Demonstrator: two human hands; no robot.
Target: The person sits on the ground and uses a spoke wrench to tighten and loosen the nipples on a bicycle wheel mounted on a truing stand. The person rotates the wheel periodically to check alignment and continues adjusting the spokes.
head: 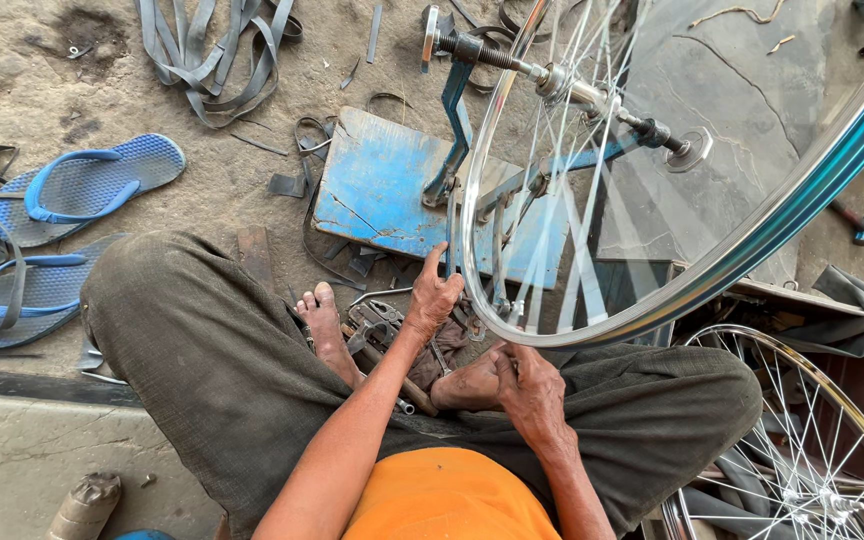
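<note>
The left hand [433,297] pinches the shiny silver bicycle wheel rim [472,250] between thumb and fingers. Just right of it, the right hand [530,388] closes its grip at the rim's lowest edge; what it holds is hidden. The wheel sits in a blue metal stand [382,190] beyond both hands.

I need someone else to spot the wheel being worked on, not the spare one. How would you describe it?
Start at the blue stand on the dirt floor in front of the seated person. The wheel hangs on its axle between the stand's blue arms, with the left hand and right hand at its lower rim. Unlike the second wheel lying low at the right, it is mounted and has a blue-edged rim.
</note>
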